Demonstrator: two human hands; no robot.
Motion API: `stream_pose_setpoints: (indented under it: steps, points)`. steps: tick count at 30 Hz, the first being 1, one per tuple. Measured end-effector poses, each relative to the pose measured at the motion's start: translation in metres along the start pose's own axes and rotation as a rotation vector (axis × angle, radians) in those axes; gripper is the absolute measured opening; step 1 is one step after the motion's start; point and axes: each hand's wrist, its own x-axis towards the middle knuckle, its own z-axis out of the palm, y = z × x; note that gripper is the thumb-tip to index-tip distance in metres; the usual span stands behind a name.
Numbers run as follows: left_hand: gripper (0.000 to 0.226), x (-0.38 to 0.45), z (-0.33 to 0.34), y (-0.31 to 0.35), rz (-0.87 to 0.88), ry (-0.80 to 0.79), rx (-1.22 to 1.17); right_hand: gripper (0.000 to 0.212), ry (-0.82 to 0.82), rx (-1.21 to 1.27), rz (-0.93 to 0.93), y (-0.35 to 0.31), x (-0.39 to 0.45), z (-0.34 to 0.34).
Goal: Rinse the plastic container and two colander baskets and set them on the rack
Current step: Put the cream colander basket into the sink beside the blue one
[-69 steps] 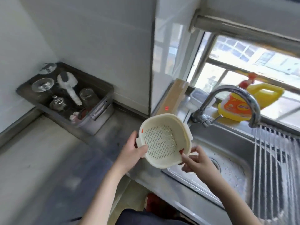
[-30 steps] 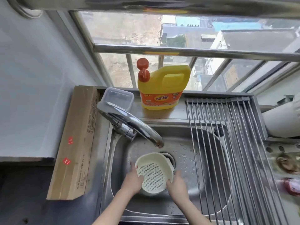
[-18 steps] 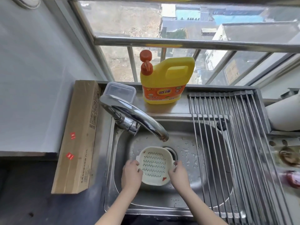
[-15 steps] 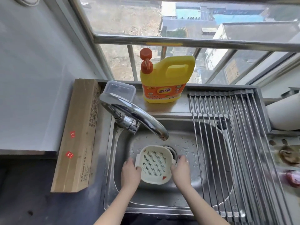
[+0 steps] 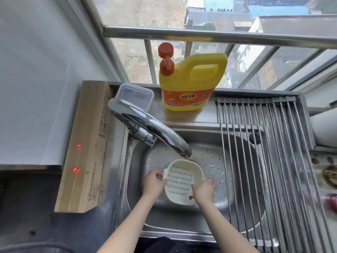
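Note:
A cream colander basket (image 5: 180, 179) with a slotted bottom and a small red mark near its rim sits low in the steel sink (image 5: 206, 141), just under the faucet spout (image 5: 185, 152). My left hand (image 5: 153, 183) grips its left handle tab and my right hand (image 5: 203, 190) holds its right rim. No water stream shows from the spout. A clear plastic container (image 5: 135, 94) stands on the ledge behind the faucet. The roll-up metal rack (image 5: 269, 161) covers the sink's right side and carries nothing.
A yellow detergent jug (image 5: 189, 83) with an orange pump stands on the window ledge. A long cardboard box (image 5: 87, 143) lies left of the sink. A white roll (image 5: 324, 128) and small dishes (image 5: 330, 176) are at the right edge.
I carried the basket from the counter on the left into the sink and lowered it under the spout. In the last half second it barely moved.

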Motion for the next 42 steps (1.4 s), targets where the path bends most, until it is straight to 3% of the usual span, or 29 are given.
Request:
stream_pose_setpoints:
  steps: [7,10,13,15,18,20,23,28,32,38,42]
  points:
    - [0.013,0.0,0.002,0.006,-0.021,0.012,-0.054,0.043,-0.051,-0.083,-0.001,-0.002,-0.001,-0.005]
    - [0.016,0.001,0.003,0.006,-0.063,-0.009,-0.207,0.04,0.097,-0.147,-0.231,-0.004,-0.018,0.004]
    - [0.017,0.001,-0.001,0.005,-0.054,0.021,-0.297,0.02,-0.117,-0.055,-0.465,-0.019,-0.04,0.023]
    - [0.016,0.0,-0.006,0.003,-0.054,0.008,-0.344,0.025,-0.194,-0.065,-0.511,-0.025,-0.051,0.036]
    - [0.023,-0.003,-0.013,0.007,-0.112,-0.003,-0.508,0.029,-0.098,-0.048,-0.521,-0.028,-0.057,0.045]
    - [0.014,-0.006,-0.015,0.007,-0.13,0.005,-0.57,0.027,-0.063,-0.105,-0.577,-0.029,-0.057,0.044]
    - [0.007,-0.007,-0.013,0.005,-0.1,-0.043,-0.505,0.024,-0.087,-0.187,-0.634,-0.029,-0.056,0.04]
    - [0.02,0.0,-0.007,0.0,-0.063,-0.042,-0.282,0.026,-0.107,-0.283,-0.637,-0.022,-0.057,0.03]
    - [0.014,0.002,-0.008,-0.001,-0.076,0.074,-0.121,0.017,0.084,-0.114,-0.568,-0.026,-0.066,0.008]
    - [0.017,0.013,-0.023,-0.021,-0.156,0.047,-0.107,0.036,0.301,0.17,-0.53,-0.023,-0.066,-0.042]
    - [0.016,0.01,-0.022,-0.025,-0.168,0.066,-0.115,0.025,0.362,-0.009,-0.611,-0.02,-0.055,-0.052]
